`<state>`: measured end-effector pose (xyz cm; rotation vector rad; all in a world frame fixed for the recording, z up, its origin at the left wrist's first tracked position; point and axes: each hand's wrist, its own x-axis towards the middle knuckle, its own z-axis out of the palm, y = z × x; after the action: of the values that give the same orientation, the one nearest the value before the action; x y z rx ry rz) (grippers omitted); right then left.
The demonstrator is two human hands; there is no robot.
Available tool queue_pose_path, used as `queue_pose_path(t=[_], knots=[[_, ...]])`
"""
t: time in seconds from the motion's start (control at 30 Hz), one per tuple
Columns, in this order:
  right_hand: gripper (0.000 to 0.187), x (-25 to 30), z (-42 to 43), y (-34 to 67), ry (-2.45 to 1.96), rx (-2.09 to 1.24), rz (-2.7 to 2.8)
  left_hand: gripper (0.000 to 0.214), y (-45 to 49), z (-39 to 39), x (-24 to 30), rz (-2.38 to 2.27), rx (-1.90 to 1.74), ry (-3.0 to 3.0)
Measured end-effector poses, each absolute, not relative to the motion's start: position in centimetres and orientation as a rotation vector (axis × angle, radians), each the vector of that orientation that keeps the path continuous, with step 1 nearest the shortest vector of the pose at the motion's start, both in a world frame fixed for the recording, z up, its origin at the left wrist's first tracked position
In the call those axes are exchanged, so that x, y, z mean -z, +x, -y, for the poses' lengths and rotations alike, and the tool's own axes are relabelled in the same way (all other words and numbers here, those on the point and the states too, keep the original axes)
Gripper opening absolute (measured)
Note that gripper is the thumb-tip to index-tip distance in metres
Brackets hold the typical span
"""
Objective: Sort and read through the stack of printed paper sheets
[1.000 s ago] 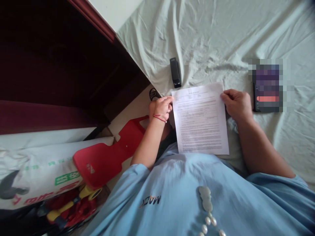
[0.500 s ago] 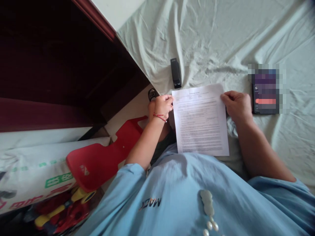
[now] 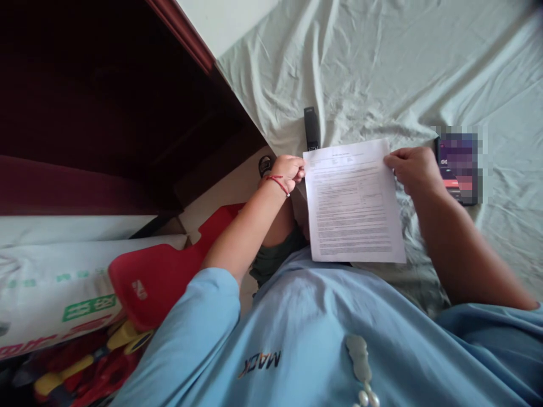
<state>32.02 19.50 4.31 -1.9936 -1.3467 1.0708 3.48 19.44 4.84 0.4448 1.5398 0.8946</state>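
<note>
A printed sheet of paper (image 3: 354,200) is held up over the edge of a bed covered with a pale green sheet (image 3: 382,68). My left hand (image 3: 288,171), with a red string on the wrist, pinches the paper's top left corner. My right hand (image 3: 414,169) grips its top right corner. A black stapler (image 3: 311,128) lies on the bed just beyond the paper's top edge, partly hidden by it. A dark phone (image 3: 459,164) lies on the bed right behind my right hand.
A dark wooden bed frame or cabinet (image 3: 106,102) fills the left. Below it are a white printed sack (image 3: 63,282), a red plastic toy seat (image 3: 169,265) and red and yellow toy parts (image 3: 85,373) on the floor.
Both hands have lifted the paper slightly up and to the right, so it now covers the near end of the stapler. The view has shifted a little.
</note>
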Motion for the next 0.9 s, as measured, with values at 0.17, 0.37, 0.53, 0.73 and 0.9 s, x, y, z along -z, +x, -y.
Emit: queue_pose_path(t=[0.17, 0.37, 0.53, 0.73, 0.9], knots=[[0.012, -4.7, -20.5, 31.7, -2.091, -1.039, 1.308, 0.036, 3.9, -20.0, -5.0, -1.567, -0.916, 0.468], [0.009, -5.6, -20.5, 31.5, -2.135, -1.043, 1.364, 0.038, 4.4, -20.3, -4.8, -1.610, -0.907, 0.438], [0.009, -5.4, -20.5, 31.5, -2.120, -1.048, 1.351, 0.039, 4.6, -20.0, -4.7, -1.606, -0.929, 0.446], [0.009, -5.6, -20.8, 31.5, -2.147, -1.038, 1.360, 0.039, 4.9, -20.0, -4.5, -1.635, -0.945, 0.421], [0.012, -4.8, -21.6, 32.0, -2.154, -1.008, 1.393, 0.038, 5.1, -20.3, -4.8, -1.614, -0.968, 0.439]])
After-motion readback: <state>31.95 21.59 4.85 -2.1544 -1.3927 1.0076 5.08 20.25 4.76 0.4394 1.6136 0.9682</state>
